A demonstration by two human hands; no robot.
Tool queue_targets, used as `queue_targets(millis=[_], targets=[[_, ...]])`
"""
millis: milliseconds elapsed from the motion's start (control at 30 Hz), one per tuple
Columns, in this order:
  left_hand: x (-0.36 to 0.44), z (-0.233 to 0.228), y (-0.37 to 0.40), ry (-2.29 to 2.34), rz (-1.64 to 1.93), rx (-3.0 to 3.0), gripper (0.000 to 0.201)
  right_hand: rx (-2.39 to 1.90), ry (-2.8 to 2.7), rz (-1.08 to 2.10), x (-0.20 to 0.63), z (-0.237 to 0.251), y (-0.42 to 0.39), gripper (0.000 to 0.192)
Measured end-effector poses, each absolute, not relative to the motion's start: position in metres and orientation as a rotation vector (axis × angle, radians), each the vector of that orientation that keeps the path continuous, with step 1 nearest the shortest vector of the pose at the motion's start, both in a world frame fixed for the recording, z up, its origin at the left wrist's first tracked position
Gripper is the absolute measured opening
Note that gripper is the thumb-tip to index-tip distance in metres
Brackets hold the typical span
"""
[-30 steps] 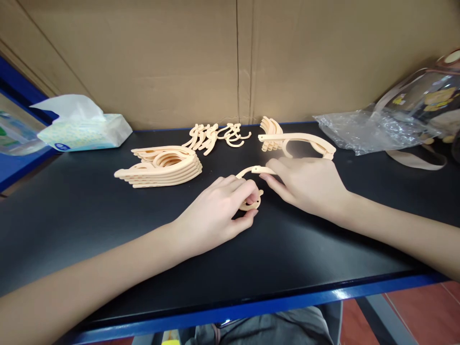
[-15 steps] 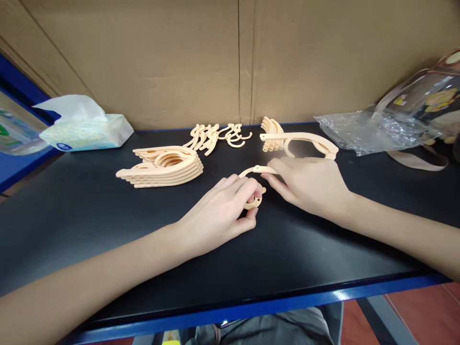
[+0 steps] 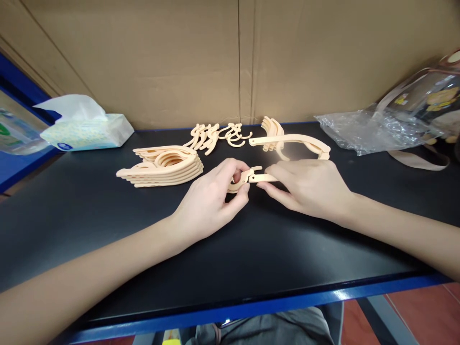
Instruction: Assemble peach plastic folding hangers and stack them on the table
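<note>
Seen from the head camera, two bare forearms reach over a black table [image 3: 108,225] with a blue front edge. Both hands meet near the middle of the table, just above its surface. The left hand [image 3: 210,201] is closed in a pinch: its thumb and fingers grip a small peach plastic hook [image 3: 240,179]. The right hand [image 3: 309,187] is also closed, its fingertips pinching the near end of a peach plastic arm [image 3: 264,178], a flat curved strip that disappears under the palm. Hook and arm touch each other between the two hands.

Everything else is placed relative to this pair of hands. Just behind the right hand lies a long curved hanger piece [image 3: 291,140], and behind that, near the back wall, a small pile of curved pieces [image 3: 271,127]. Behind the left hand, close to the wall, sits a loose cluster of spare hooks [image 3: 215,134]. To the left of the hands, well apart, is a neat stack of flat hanger parts [image 3: 163,165]. Farther left, at the table's back corner, rests a tissue pack [image 3: 84,129] with a tissue sticking up. To the far right lies a crumpled clear bag [image 3: 373,132], with a clear pouch [image 3: 427,100] behind it. A cardboard wall [image 3: 179,57] closes off the back of the table.
</note>
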State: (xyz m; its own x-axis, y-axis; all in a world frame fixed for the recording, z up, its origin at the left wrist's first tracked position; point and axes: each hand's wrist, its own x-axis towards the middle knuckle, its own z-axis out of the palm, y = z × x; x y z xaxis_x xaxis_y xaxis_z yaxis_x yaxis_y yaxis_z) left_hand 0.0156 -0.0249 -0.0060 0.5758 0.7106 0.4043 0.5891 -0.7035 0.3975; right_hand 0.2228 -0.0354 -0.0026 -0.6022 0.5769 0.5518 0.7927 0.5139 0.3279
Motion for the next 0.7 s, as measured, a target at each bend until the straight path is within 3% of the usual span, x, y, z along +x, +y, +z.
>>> queue_targets(millis=[400,700], targets=[[0.0157,-0.0005,-0.0277,1.117,0.582,2.701,0.028,-1.035,-2.442,-0.849,0.2224,0.0003,-0.038,0.041],[0.0114,0.0018,-0.0202,1.129,0.347,2.982,0.028,-1.015,-2.455,-0.772,0.2234,-0.0024,-0.0361,0.038]])
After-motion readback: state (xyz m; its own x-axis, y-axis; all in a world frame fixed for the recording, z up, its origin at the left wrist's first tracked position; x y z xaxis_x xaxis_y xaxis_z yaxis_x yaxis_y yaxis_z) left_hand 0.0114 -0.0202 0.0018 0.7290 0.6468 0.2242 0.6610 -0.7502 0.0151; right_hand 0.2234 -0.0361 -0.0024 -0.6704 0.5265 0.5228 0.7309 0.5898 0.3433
